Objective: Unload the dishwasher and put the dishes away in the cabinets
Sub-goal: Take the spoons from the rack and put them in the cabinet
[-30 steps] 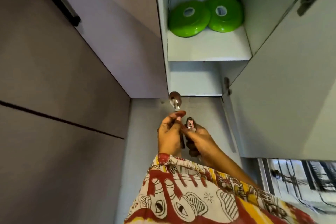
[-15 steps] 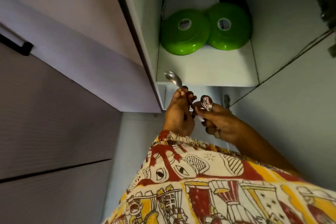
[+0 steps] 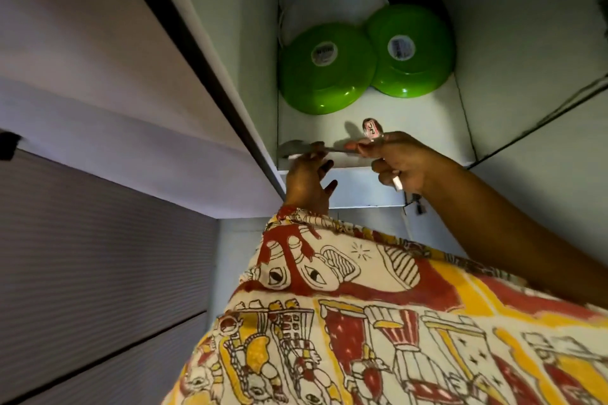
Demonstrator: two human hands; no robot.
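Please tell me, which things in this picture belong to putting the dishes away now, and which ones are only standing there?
In the job: flat spoon, pinched by left hand; upright spoon, held in right hand; cabinet shelf.

Only standing there: left green bowl; right green bowl; white plates behind them.

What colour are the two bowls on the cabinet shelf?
Bright green: left bowl, right bowl. Head view.
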